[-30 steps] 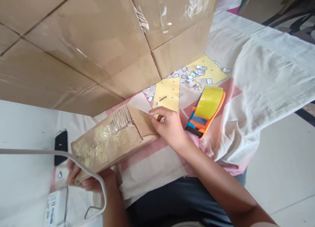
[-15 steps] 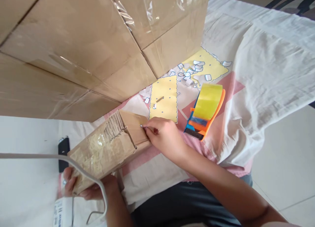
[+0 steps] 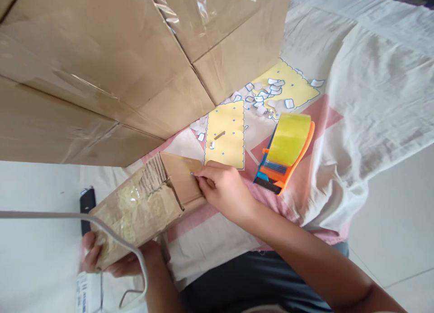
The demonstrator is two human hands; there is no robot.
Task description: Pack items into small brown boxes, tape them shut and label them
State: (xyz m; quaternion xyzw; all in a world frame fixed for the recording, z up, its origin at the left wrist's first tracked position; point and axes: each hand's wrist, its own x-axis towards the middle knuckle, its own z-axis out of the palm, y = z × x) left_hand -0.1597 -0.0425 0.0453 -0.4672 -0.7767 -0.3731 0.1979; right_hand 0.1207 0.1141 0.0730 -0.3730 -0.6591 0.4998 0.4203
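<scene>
A small worn cardboard box [image 3: 142,204], with tape and torn patches on its side, tilts above the cloth. My left hand [image 3: 127,264] is wrapped round its lower left end, the fingers partly hidden by the box. At the other end, my right hand [image 3: 225,184] pinches with thumb and forefinger at the box's plain end face. Something tiny and pale shows at the fingertips, too small to name. Just beyond that hand lies a yellow sheet [image 3: 232,143] with a scalloped edge, bearing a small brown strip and a white scrap.
A tape dispenser [image 3: 288,145] with a yellowish roll lies right of my right hand. Several white paper scraps [image 3: 271,89] cover another yellow sheet [image 3: 301,84]. Large taped cartons [image 3: 135,55] fill the upper left. A grey bent tube [image 3: 111,236] crosses in front; a black object [image 3: 88,202] lies behind.
The small box and both hands have shifted very slightly left in view. My right hand keeps its pinch at the box's end, and my left hand keeps its hold.
</scene>
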